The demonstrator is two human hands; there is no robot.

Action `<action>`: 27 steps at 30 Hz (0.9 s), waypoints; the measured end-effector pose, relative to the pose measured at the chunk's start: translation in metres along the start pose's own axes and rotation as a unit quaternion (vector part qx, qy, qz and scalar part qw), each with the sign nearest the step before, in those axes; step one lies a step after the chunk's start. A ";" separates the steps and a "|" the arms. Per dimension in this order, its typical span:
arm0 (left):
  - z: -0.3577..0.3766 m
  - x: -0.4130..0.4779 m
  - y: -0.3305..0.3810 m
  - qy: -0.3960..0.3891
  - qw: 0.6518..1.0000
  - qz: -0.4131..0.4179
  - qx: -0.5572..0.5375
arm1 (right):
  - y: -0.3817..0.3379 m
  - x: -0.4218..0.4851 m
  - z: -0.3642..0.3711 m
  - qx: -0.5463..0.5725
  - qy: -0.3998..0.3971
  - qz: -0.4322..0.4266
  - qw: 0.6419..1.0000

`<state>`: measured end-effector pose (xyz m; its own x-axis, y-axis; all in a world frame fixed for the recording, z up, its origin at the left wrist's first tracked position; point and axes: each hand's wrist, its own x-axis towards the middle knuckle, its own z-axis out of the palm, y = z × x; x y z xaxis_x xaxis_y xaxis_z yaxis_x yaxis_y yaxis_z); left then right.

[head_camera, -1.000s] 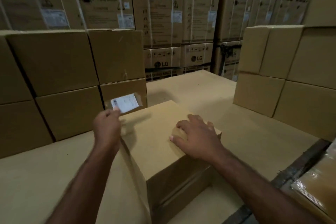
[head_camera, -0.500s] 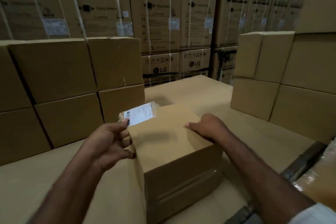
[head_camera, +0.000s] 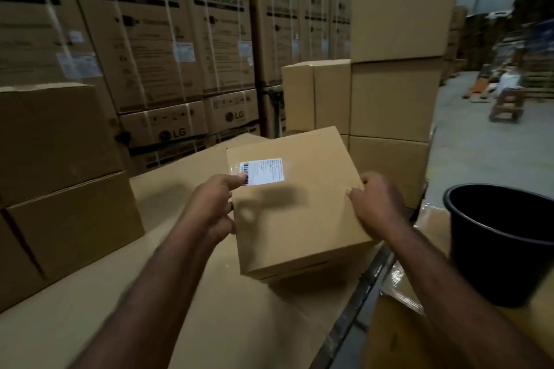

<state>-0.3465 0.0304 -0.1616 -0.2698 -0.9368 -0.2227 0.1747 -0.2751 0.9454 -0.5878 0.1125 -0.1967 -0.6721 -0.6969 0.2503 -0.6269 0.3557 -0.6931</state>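
A plain brown cardboard box [head_camera: 299,219] sits in the middle of the view, over the right edge of a cardboard-covered surface [head_camera: 195,323]. A white barcode label [head_camera: 265,171] lies flat on the box's top, near its far left corner. My left hand [head_camera: 209,207] grips the box's left side, with the thumb pressing the label's left edge. My right hand [head_camera: 377,204] holds the right edge, fingers curled over it. Whether the box rests on the surface or is lifted off it is unclear.
Plain cartons are stacked at the left [head_camera: 60,144] and behind the box at the right [head_camera: 395,99]. Tall strapped LG washing machine cartons [head_camera: 168,39] form a wall at the back. A black bucket [head_camera: 503,249] stands at the right. Open warehouse floor [head_camera: 479,153] lies beyond.
The label went from held in the air in my left hand to lying on the box's top. Both hands moved to the box's sides, and the view swung right, revealing the bucket.
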 end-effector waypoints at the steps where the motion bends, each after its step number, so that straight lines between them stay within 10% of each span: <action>1: 0.013 0.008 -0.002 -0.007 1.000 0.009 -0.004 | 0.009 0.004 -0.005 0.004 0.014 0.006 1.000; 8: 0.075 0.078 -0.048 -0.039 0.998 0.028 -0.045 | 0.072 0.021 -0.001 0.042 0.081 0.052 0.994; 27: 0.155 0.222 -0.139 -0.145 0.984 -0.069 0.075 | 0.185 0.120 0.035 -0.057 -0.046 0.161 0.984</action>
<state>-0.5769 -0.1054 -0.3059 -0.5440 -0.7855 -0.2952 -0.0183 -0.3407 0.9400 -0.7707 0.0734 -0.3186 -0.8080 -0.5882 -0.0345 -0.4315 0.6305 -0.6452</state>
